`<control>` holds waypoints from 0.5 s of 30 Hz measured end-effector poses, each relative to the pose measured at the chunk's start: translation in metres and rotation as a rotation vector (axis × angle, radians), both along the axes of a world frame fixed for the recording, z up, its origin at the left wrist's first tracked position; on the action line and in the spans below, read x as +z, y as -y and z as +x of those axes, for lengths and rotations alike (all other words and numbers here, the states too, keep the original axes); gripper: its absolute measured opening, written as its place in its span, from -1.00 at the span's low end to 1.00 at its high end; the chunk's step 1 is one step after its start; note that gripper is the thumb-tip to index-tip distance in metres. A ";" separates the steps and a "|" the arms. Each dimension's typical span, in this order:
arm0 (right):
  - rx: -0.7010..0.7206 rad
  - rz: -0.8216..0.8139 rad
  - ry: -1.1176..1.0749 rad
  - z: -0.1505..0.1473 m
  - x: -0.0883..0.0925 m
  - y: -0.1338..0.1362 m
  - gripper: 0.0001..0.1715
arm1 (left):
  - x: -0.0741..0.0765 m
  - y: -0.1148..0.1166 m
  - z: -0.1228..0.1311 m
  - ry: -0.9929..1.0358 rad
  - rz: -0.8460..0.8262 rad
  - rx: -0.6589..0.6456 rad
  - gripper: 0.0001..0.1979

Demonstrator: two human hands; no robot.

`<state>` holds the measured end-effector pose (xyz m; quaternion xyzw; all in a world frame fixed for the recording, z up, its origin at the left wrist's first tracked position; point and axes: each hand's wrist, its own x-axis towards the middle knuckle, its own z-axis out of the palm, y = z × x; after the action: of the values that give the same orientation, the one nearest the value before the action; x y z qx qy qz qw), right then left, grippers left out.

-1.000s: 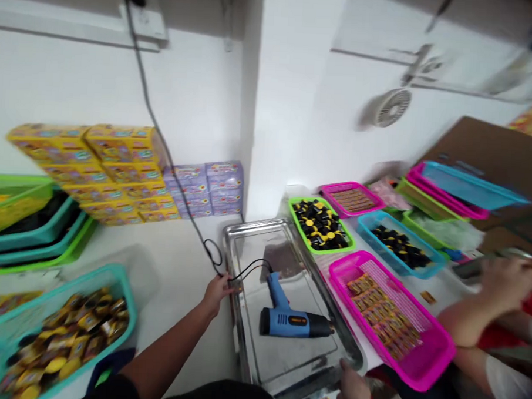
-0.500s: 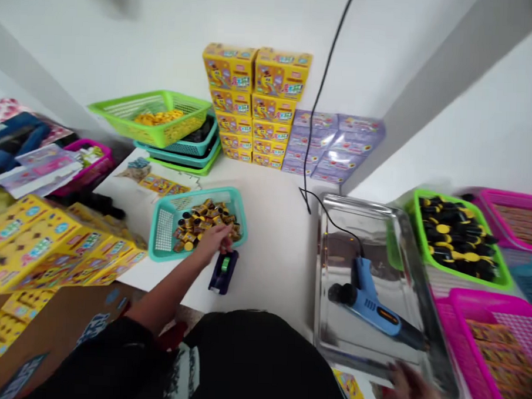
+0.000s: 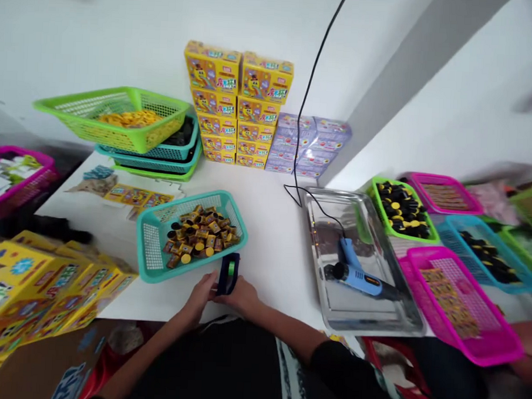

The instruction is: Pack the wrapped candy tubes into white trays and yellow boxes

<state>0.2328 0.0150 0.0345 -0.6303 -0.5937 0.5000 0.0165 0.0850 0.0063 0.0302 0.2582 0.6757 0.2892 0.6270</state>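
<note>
White table [image 3: 275, 253] is backed by white wall [image 3: 136, 35]. Dark blue tape dispenser [image 3: 223, 274], green roll [image 3: 231, 268] inside, is clamped between left hand [image 3: 200, 295] and right hand [image 3: 243, 297] near the table's front edge, just beside teal basket [image 3: 151, 241]. Small brown-and-yellow pieces [image 3: 203, 232] are heaped in the basket. Blue heat gun [image 3: 363, 281] is laid on metal tray [image 3: 366, 318] at right. Yellow boxes [image 3: 238, 116] are stacked behind.

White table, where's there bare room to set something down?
The widest bare patch of table lies between the turquoise basket and the metal tray, purple boxes behind, right hand and tape dispenser at its near left. Crowded: right of the tray, with baskets, and front left, with yellow boxes.
</note>
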 end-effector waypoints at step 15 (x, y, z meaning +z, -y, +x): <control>-0.212 0.098 0.616 0.099 -0.010 0.056 -0.54 | -0.032 -0.004 0.084 0.203 -0.020 -0.412 -0.61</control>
<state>0.3322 -0.0409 0.0243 -0.8087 -0.5252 0.2521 -0.0816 0.1687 0.0101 -0.0021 0.3540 0.5449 0.1727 0.7403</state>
